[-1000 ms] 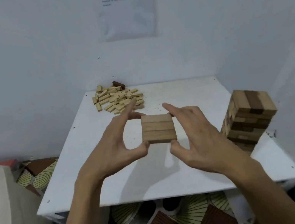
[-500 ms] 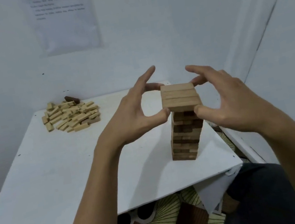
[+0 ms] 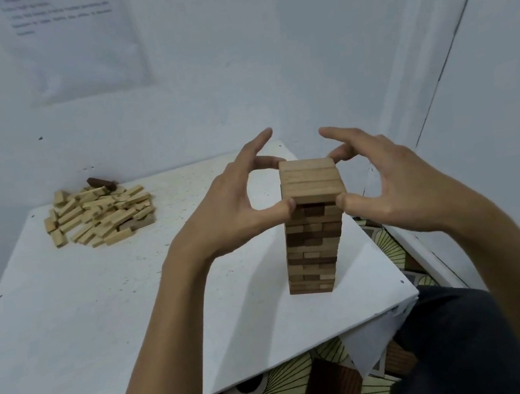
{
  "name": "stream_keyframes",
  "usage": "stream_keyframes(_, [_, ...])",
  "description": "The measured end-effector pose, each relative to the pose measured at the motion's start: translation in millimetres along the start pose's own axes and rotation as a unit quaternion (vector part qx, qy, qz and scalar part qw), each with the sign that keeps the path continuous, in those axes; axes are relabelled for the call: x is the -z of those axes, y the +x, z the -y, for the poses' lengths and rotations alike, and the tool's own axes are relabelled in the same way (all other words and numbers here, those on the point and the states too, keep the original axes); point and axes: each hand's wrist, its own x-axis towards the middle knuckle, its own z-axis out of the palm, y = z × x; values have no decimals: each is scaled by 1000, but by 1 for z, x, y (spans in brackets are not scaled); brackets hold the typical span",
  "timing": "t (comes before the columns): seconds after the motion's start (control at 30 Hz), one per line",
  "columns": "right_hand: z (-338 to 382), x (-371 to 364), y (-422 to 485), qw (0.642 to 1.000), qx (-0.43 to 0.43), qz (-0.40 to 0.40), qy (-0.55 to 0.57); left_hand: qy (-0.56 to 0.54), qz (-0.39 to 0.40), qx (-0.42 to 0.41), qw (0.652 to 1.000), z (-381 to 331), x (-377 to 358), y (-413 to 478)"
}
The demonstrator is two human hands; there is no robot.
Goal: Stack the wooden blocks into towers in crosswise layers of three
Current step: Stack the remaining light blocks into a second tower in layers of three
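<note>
From my remote seat I see a white, flat-topped bench (image 3: 82, 312), its painted surface peppered with small dark specks; behind it stands a pale blue-white wall (image 3: 229, 64), with a white printed paper sheet (image 3: 71, 46) stuck on it, the text too blurred to read; a small dark mark (image 3: 40, 138) sits on the wall below the sheet; a second pale wall (image 3: 508, 86) closes the right side; under the bench's near corner hangs a white paper flap (image 3: 373, 346); below lies a floor of patterned tiles (image 3: 300, 386), cream fans and brown ribbed squares.
</note>
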Motion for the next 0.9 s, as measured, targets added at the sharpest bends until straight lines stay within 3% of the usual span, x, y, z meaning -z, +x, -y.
stream_keyframes(0.63, [-9, -9, -4, 1000, -12, 6, 23, -41, 8, 1, 999, 11, -7, 1])
stream_keyframes(0.7, [-6, -20, -8, 993, -32, -48, 105, -115, -52, 12, 992, 9, -18, -1])
stream_keyframes(0.8, [8, -45, -13, 947, -80, -143, 275, -227, -159, 44, 960, -2, -46, -4])
stream_keyframes(0.9, [16, -68, -12, 908, -94, -190, 361, -277, -200, 64, 938, -12, -68, -3])
